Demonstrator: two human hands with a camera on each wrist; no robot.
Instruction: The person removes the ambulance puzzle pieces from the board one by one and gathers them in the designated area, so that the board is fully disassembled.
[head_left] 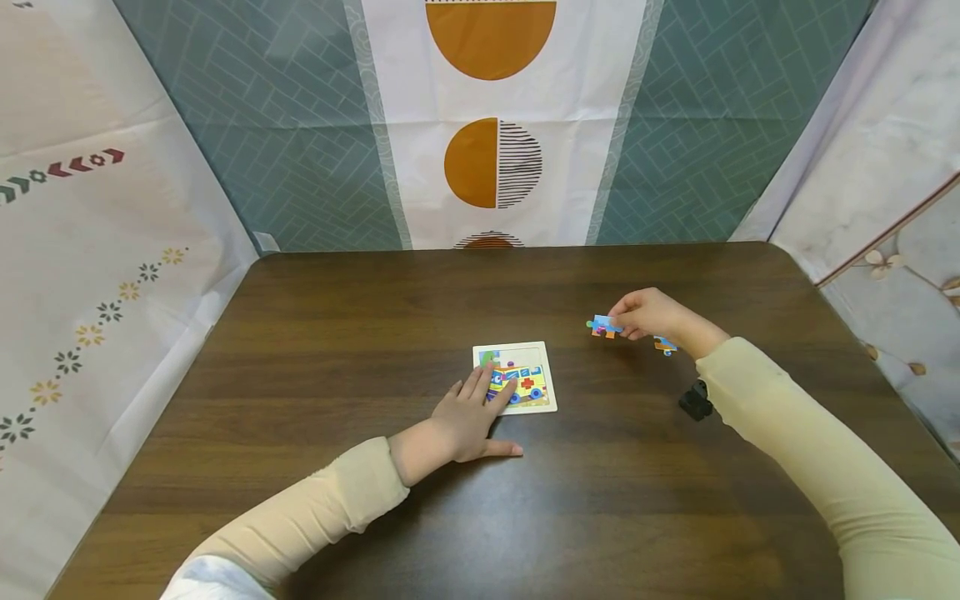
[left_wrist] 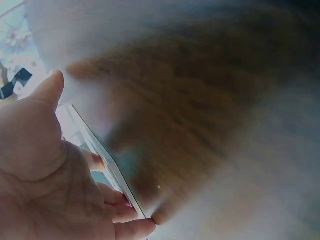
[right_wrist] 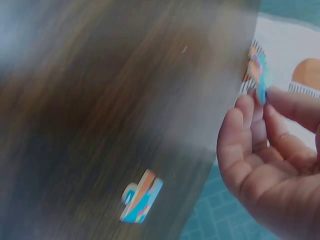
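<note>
A small jigsaw board (head_left: 551, 398) with a pale frame lies on the table, showing part of a yellow vehicle with a red cross; its upper right area is bare. My left hand (head_left: 467, 421) rests on its left side, fingers spread and thumb out to the side. To the right, my right hand (head_left: 651, 317) pinches a blue and orange puzzle piece (head_left: 602, 326) by one edge, above the tabletop. Another puzzle piece (right_wrist: 142, 198) lies on the table below that hand, partly covered by the wrist in the head view (head_left: 665, 344).
The brown wooden table (head_left: 360, 317) spreads around the board. A small black object (head_left: 696, 401) sits by the right sleeve. Patterned cloths hang behind the table (head_left: 315, 125) and at both sides.
</note>
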